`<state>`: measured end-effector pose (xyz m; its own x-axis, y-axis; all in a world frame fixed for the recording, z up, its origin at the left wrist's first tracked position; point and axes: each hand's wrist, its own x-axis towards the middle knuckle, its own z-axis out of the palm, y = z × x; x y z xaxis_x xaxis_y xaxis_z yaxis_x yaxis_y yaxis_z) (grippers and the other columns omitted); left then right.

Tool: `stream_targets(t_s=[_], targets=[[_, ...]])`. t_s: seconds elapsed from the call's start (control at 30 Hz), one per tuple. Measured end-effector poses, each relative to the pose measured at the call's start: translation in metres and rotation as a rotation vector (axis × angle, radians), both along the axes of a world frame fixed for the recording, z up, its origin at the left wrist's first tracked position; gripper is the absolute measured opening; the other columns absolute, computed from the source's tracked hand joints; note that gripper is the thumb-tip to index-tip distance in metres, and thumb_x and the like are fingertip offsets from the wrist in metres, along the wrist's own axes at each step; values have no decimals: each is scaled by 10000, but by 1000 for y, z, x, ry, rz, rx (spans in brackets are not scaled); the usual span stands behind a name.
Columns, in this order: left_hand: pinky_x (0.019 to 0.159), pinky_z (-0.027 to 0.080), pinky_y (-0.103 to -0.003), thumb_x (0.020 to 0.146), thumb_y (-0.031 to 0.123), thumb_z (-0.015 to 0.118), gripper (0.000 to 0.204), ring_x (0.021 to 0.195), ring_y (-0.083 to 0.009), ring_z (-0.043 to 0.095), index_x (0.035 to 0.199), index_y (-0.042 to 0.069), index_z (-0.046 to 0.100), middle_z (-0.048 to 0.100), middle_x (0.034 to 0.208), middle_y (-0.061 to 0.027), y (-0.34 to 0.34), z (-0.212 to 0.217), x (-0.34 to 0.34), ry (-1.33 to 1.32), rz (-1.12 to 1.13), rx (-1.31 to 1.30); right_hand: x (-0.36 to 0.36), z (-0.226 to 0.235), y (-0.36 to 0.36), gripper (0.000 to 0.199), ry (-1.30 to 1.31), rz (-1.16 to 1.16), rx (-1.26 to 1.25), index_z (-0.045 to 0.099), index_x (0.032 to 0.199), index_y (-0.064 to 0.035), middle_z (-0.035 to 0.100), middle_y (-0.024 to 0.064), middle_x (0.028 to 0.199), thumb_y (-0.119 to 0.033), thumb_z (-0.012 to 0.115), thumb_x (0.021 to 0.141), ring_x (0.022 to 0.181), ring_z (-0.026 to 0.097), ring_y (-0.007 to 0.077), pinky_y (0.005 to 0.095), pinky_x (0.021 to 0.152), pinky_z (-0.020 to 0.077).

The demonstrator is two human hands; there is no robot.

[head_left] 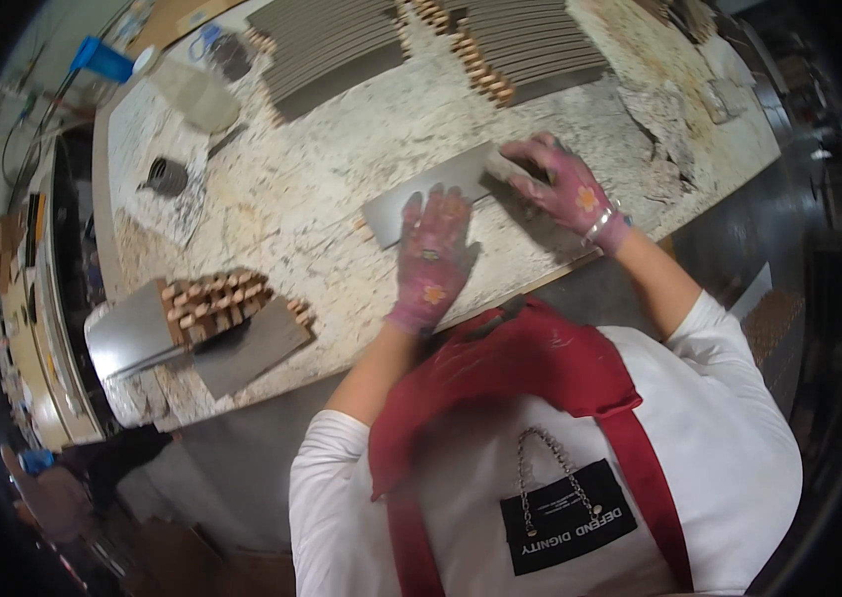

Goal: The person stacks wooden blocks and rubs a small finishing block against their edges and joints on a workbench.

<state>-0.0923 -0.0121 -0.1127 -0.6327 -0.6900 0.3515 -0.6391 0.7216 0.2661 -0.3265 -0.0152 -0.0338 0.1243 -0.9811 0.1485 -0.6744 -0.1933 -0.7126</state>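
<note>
Left hand (433,244) lies flat-fingered, likely steadying the metal plate (390,211); right hand (562,186) curls its fingers near one end, grasp unclear.

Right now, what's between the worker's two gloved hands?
In the head view, a bare stretch of flat grey plate lies between the left hand and the right hand.
</note>
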Motion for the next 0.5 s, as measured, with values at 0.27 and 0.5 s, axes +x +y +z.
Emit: stream_targets(t_s=[0.27, 0.5], targets=[[1086, 354, -494, 863, 348, 639, 544, 1272, -336, 492, 1324, 69, 565, 563, 1317, -138, 19, -15, -1, 138, 107, 317, 137, -19, -64, 197, 492, 839, -275, 666, 1047, -185, 593, 93, 927, -311, 625, 903, 871, 644, 282, 422, 725, 510], [1037, 370, -548, 857, 357, 643, 486, 1229, -335, 535, 1257, 80, 632, 642, 1218, -114, 8, -3, -5, 51, 28, 322, 139, -39, -91, 163, 354, 335, -217, 647, 934, -180, 615, 140, 970, -330, 584, 912, 904, 644, 316, 450, 750, 513]])
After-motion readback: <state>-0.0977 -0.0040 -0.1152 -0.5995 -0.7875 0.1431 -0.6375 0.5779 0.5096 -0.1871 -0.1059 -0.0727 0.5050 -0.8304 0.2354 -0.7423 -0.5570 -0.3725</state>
